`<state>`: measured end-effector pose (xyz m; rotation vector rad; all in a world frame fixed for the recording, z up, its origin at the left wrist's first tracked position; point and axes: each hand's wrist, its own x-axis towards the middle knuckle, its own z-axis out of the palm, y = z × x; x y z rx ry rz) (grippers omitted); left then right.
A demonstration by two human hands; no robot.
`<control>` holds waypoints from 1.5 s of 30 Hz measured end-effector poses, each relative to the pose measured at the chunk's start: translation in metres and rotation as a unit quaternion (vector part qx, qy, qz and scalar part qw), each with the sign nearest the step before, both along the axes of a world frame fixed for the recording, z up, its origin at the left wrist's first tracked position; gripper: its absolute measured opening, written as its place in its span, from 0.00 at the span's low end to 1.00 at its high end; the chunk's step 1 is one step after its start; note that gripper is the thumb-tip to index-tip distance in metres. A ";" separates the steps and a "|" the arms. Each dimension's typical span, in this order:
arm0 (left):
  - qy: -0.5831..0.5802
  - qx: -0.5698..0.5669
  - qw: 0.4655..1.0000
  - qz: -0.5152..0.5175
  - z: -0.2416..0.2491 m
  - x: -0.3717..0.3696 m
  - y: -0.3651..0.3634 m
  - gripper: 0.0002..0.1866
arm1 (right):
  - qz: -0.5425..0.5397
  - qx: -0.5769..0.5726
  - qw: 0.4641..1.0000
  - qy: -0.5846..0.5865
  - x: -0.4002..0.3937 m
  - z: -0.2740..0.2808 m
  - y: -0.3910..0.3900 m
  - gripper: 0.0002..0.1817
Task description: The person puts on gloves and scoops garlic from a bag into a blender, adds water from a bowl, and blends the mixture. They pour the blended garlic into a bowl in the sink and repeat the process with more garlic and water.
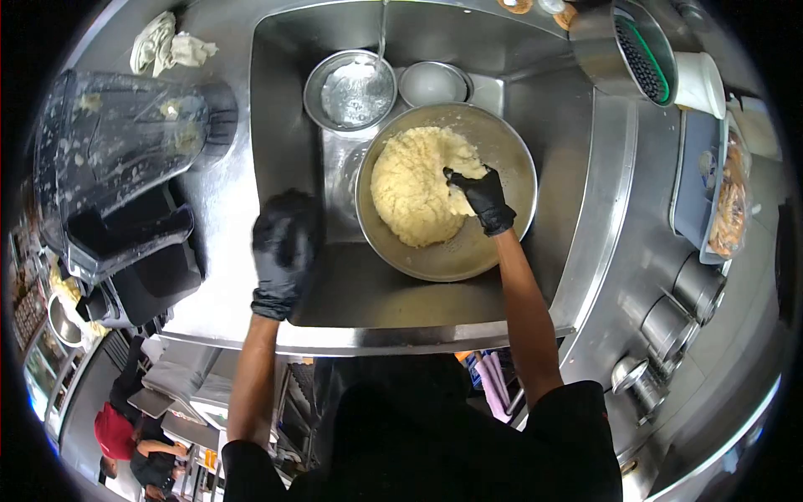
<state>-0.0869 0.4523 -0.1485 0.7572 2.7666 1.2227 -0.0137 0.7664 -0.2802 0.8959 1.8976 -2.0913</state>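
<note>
A large metal bowl (452, 266) sits in the steel sink with a mass of pale yellow dough (418, 188) inside. My right hand (481, 197), in a black glove, has its fingers curled into the right side of the dough. Over the sink's left edge is my left hand (286, 247), also black-gloved and blurred by motion, apart from the bowl; its fingers cannot be made out. Water runs from above into a smaller metal bowl (351, 92) behind the large one. Beside that stands another small bowl (433, 84) with whitish liquid.
A smeared clear blender jar (125, 142) lies left of the sink, near a crumpled cloth (167, 46). Pots (669, 326) and a bag of food (729, 201) are at the right. Two people (134, 439) are in the lower left background.
</note>
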 end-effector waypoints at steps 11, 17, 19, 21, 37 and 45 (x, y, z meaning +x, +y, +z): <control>0.087 -0.128 0.987 -0.033 -0.028 -0.017 -0.065 0.15 | 0.248 0.312 0.916 -0.047 0.013 -0.002 0.006 0.18; 0.064 -0.115 0.991 -0.027 -0.026 -0.017 -0.066 0.15 | 0.298 0.172 0.938 -0.032 0.007 0.003 0.002 0.22; 0.062 -0.116 0.991 -0.029 -0.027 -0.016 -0.069 0.15 | 0.203 -0.012 0.974 -0.096 0.008 0.009 0.006 0.23; 0.062 -0.117 0.991 -0.028 -0.028 -0.018 -0.068 0.15 | 0.107 -0.204 0.961 -0.155 0.004 0.015 0.010 0.24; 0.068 -0.107 0.992 -0.025 -0.027 -0.019 -0.067 0.14 | 0.303 0.164 0.939 0.009 0.008 -0.019 0.015 0.24; 0.056 -0.119 0.991 -0.023 -0.028 -0.019 -0.069 0.13 | 0.550 0.489 0.674 -0.061 -0.002 -0.052 -0.098 0.39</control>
